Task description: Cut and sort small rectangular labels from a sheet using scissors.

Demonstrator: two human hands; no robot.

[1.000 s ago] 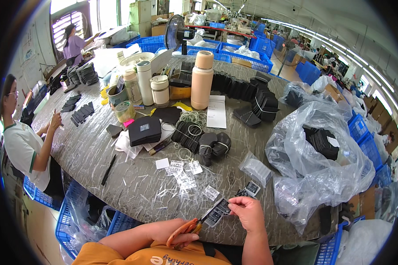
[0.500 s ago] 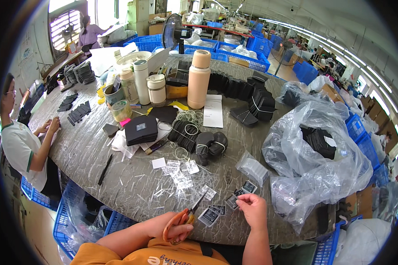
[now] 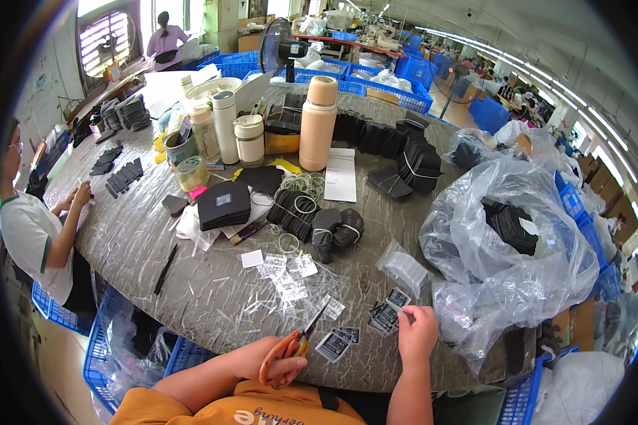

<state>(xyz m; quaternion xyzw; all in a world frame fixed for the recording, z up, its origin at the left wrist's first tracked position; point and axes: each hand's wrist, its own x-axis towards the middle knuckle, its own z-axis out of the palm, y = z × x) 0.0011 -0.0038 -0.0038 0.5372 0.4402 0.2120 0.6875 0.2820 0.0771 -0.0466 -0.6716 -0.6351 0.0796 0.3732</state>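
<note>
Orange scissors (image 3: 303, 341): held over the worktop (image 3: 205, 304) by its near edge, blades aimed away from the body and to the right; I cannot tell whether they are parted.
Left hand (image 3: 268, 360): at the end of a forearm slanting in from the lower left, fingers curled around the handles, thumb lying along the near side.
Right hand (image 3: 420, 333): forearm rising almost straight from the lower edge, wrist bent slightly, thumb and forefinger reaching to the left.
Right fingers (image 3: 405, 316): tips close together at the far tags; whether they pinch one, I cannot tell.
Far tags (image 3: 381, 316): black with pale edges, heaped loosely just left of the right hand.
Near tags (image 3: 333, 345): a few, overlapping, flat between the two hands.
White scraps (image 3: 287, 285): scattered beyond the blades.
Clear bag (image 3: 446, 297): slumped to the right of the right hand, black pieces (image 3: 507, 225) inside.
</note>
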